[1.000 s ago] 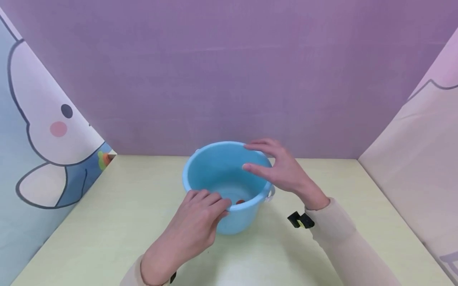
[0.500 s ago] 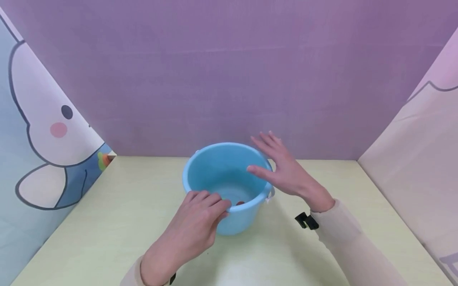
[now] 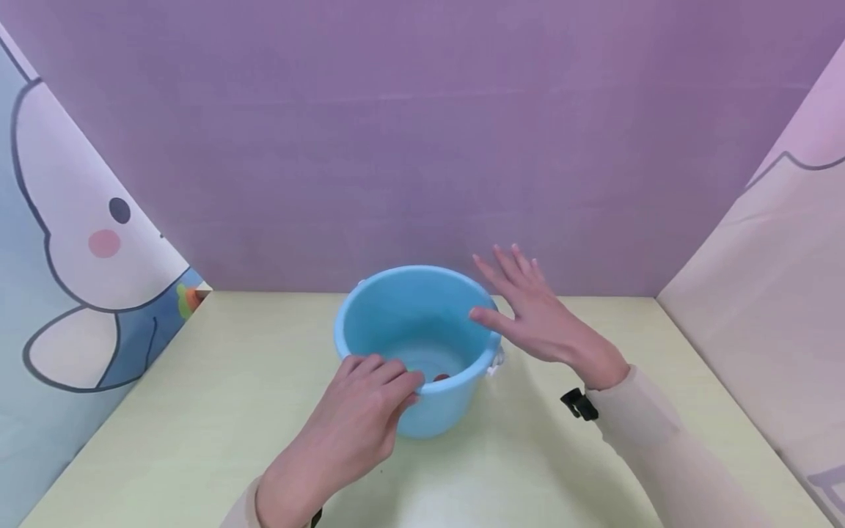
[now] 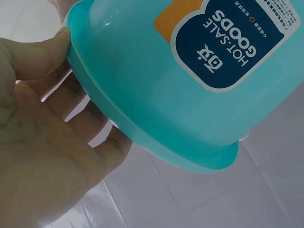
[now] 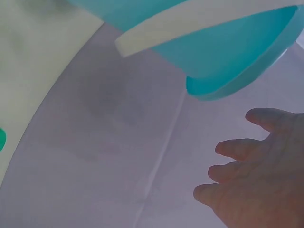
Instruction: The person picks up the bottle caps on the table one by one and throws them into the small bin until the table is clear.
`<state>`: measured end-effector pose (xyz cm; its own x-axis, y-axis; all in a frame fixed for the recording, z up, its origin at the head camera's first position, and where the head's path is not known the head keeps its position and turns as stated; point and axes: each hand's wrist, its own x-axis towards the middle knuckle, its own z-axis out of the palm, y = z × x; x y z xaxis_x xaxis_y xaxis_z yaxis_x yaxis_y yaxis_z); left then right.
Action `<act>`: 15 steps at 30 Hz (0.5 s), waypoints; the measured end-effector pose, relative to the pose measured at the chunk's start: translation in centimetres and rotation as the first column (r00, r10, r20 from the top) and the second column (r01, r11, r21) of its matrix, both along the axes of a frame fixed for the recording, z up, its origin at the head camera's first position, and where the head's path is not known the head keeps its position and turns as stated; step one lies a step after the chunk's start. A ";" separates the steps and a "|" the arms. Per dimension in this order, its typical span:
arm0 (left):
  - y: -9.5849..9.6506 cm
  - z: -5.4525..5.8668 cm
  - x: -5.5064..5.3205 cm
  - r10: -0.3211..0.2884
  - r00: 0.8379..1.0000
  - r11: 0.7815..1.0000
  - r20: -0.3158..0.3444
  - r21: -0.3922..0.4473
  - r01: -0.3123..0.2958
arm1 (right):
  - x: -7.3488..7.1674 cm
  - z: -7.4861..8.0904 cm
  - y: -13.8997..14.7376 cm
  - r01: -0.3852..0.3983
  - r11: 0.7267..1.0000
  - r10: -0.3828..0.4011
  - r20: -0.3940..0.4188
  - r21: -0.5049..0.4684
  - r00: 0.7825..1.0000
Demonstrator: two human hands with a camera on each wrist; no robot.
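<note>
A light blue plastic bucket [image 3: 416, 301] stands upright on the pale table. My left hand [image 3: 353, 422] grips its near rim, fingers over the edge and thumb on the outside. In the left wrist view that hand [image 4: 52, 128] holds the rim close to a dark blue label [image 4: 232, 42]. Beside the right part of the rim, my right hand [image 3: 535, 315] is held up with fingers spread and nothing in it. A white handle [image 5: 204, 23] hangs down the bucket's side in the right wrist view. Inside the bucket lies a small reddish-brown thing [image 3: 441, 378], mostly hidden behind the near rim.
Behind the pale table [image 3: 251, 352] rises a purple wall [image 3: 422, 147], close to the bucket. Printed side panels stand left [image 3: 72, 293] and right [image 3: 785, 293]. A small green thing [image 5: 2, 140] shows at the left edge of the right wrist view.
My right hand has drawn back to the right from over the bucket's rim, its fingers straightening and spreading. The left hand keeps its grip on the rim, and the bucket stays in place.
</note>
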<state>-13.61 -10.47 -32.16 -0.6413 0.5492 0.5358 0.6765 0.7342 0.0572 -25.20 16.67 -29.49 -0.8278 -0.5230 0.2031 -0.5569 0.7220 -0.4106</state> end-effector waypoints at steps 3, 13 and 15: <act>0.0 0.0 0.0 -0.003 1.000 1.000 -0.006 0.001 0.003 | -0.1 0.1 0.3 0.008 1.000 -0.008 0.002 0.010 1.000; 0.1 0.1 -0.1 -0.003 1.000 1.000 -0.004 0.005 0.003 | -0.4 0.4 1.6 0.031 0.999 -0.032 0.005 0.009 0.999; 0.1 0.1 -0.1 -0.004 1.000 1.000 -0.007 0.005 0.004 | -0.5 0.3 1.9 0.038 0.999 -0.038 0.005 0.011 0.999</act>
